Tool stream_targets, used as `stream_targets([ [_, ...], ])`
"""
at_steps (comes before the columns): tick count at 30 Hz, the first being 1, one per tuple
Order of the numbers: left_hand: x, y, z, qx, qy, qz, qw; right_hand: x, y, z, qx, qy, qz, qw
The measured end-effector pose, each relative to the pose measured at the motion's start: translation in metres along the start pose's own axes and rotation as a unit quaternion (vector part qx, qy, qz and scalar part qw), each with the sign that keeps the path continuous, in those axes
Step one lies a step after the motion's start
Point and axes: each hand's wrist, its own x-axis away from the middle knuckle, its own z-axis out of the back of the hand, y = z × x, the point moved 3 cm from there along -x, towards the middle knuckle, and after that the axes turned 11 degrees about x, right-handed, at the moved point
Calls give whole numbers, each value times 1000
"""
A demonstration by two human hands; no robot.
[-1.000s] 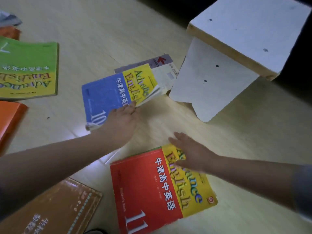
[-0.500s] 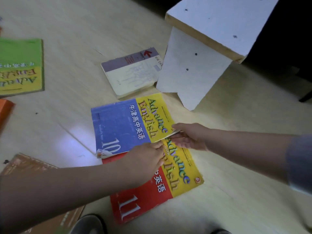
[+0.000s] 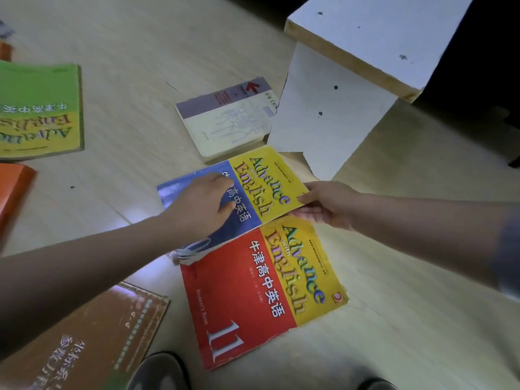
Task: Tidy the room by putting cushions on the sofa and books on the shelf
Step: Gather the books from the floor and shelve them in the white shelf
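Wooden floor [image 3: 394, 319] carries the scattered books; the blue book [image 3: 267, 190] lies across the top edge of the red book [image 3: 253, 299], near a white wooden block [image 3: 323, 128]. The left hand [image 3: 201, 205] rests palm-down on its cover, fingers loosely bent and gripping nothing; the right hand [image 3: 327, 205] pinches its yellow corner, thumb above, fingers beneath. Its lower corner looks frayed and curled, so lifting by that one pinch could tear the cover, or let the limp book sag and slip free.
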Motion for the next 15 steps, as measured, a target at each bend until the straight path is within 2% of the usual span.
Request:
stream_targets([
  [3, -6, -10, 4, -10, -12, 29, 999, 19, 23, 15, -25, -30, -19, 999],
  [7, 0, -15, -13, 2, -90, 71, 993, 37, 67, 22, -83, -68, -75, 991],
  [10, 5, -11, -30, 4, -110, 61, 992, 46, 97, 26, -114, -73, -93, 986],
  [15, 2, -4, -40, 3, -124, 49, 991, 49, 113, 42, -72, -61, -71, 993],
])
